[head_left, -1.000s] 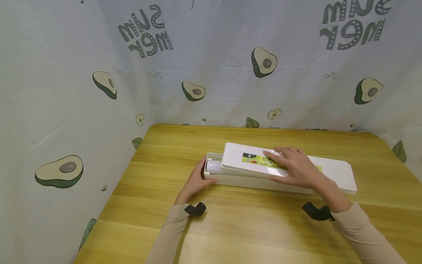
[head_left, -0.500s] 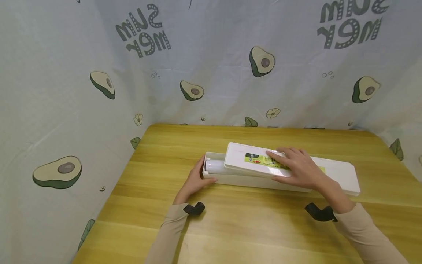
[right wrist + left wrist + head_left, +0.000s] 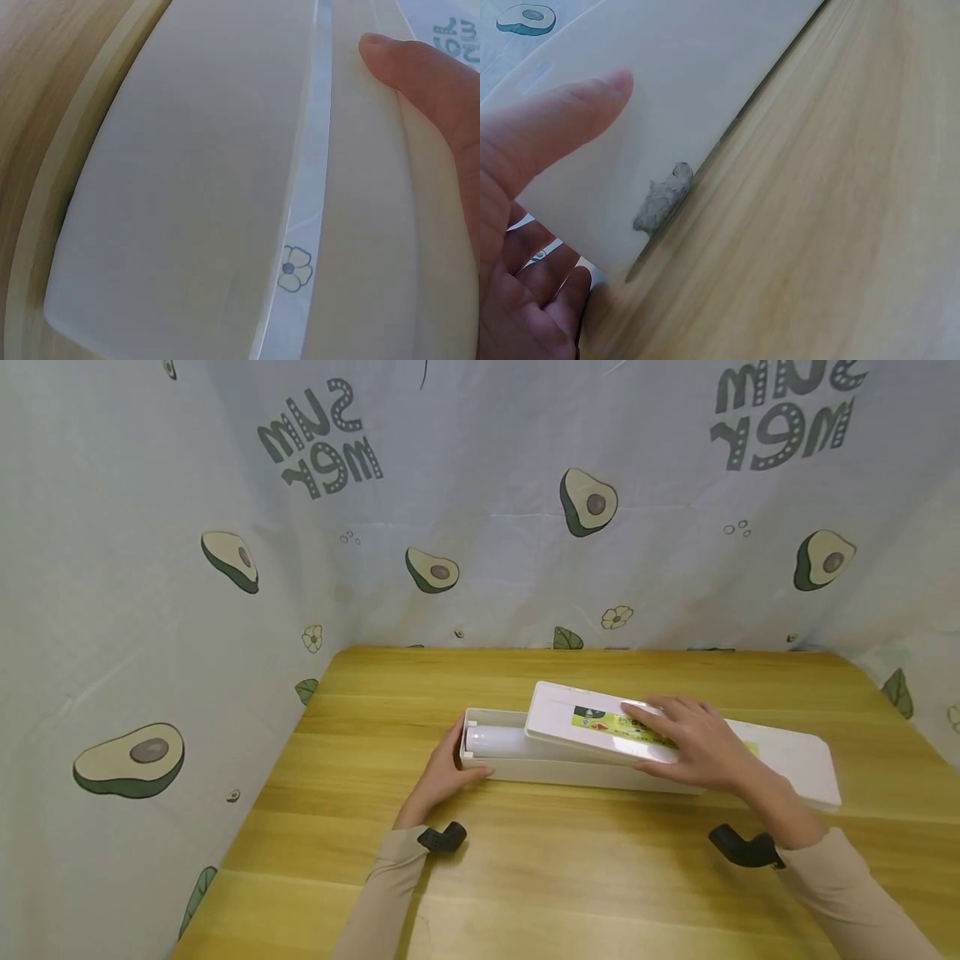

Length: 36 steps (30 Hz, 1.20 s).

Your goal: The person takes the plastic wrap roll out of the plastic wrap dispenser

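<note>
A long white box (image 3: 577,774) lies on the table, with a pale roll (image 3: 498,742) showing inside its left part. My left hand (image 3: 441,777) grips the box's left end. In the left wrist view, its thumb presses the side wall (image 3: 682,82) and its other fingers curl at the end. Over the box, a white lid (image 3: 553,708) with a yellow-green label (image 3: 596,721) sits shifted to the right. My right hand (image 3: 693,743) holds this lid across its middle, the fingers over the top and the thumb at the near edge. Its thumb also shows in the right wrist view.
The wooden table (image 3: 570,877) runs up to a white curtain (image 3: 480,468) printed with avocados. The lid's right end reaches out past the box. On the box wall near its lower edge is a grey smudged patch (image 3: 664,199). Each wrist wears a black mount (image 3: 442,837).
My right hand has slid the lid rightward, and more of the roll shows in the box. My left hand has kept its hold on the box's end.
</note>
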Each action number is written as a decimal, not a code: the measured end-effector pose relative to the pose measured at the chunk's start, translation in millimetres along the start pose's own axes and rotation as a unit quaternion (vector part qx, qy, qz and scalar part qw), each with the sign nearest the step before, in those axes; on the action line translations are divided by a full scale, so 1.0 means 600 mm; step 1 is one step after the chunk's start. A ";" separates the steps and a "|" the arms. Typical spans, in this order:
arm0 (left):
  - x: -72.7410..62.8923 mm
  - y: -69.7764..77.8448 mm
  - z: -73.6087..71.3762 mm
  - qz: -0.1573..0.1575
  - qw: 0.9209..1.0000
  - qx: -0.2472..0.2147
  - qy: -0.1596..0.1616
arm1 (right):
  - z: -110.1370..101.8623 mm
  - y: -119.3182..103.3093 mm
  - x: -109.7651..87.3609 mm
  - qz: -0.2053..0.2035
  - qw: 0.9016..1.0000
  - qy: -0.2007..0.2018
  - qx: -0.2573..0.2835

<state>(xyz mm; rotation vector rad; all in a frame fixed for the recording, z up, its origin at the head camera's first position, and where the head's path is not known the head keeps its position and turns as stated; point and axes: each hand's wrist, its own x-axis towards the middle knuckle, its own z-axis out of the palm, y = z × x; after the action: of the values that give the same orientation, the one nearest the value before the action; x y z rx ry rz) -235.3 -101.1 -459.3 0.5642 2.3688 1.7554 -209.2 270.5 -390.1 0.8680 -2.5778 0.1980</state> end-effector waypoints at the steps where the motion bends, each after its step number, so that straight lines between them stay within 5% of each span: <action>1: -0.001 0.000 0.000 0.000 1.000 0.000 0.000 | 0.000 0.001 -0.002 0.000 1.000 0.001 -0.001; 10: -0.009 0.003 0.001 -0.010 1.000 0.002 0.019 | -0.007 0.006 -0.013 0.010 1.000 -0.002 -0.007; 36: -0.002 0.000 0.003 0.002 1.000 -0.003 0.006 | -0.016 0.016 -0.036 0.019 1.000 0.019 -0.010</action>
<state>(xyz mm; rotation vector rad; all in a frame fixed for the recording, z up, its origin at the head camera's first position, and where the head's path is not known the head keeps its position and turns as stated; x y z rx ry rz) -234.0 -100.0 -460.2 0.5591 2.3720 1.7721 -195.8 292.4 -390.7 0.7999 -2.5574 0.1978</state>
